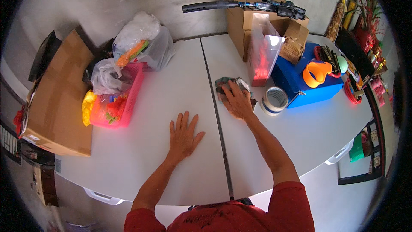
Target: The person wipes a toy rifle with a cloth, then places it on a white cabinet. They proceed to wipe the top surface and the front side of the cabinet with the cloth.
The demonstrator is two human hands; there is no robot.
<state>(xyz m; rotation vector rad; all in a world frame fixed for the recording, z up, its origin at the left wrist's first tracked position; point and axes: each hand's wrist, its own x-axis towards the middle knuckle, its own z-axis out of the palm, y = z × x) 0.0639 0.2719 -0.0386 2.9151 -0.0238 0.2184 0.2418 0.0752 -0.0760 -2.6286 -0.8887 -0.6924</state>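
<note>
My left hand (pixel 184 138) lies palm down on the white tabletop (pixel 154 174), fingers spread, with nothing in it. Over a crumpled, multicoloured cloth (pixel 243 84) my right hand (pixel 236 101) is bent, pressing it against the table just right of the dark seam (pixel 213 96) between two table sections. Part of the cloth is hidden beneath the fingers. Close by on the right stand rolls of tape (pixel 273 101), stacked flat. Behind the cloth rises a clear plastic holder (pixel 262 54) with something red inside.
A pink plastic basket (pixel 135 93) with bags and small items sits left, beside a large cardboard box (pixel 61 100). At right, a blue box (pixel 310 93) bears an orange ring-shaped item (pixel 313 74). Behind, a black tubular device (pixel 244 5) lies on cardboard boxes (pixel 236 22) against the wall.
</note>
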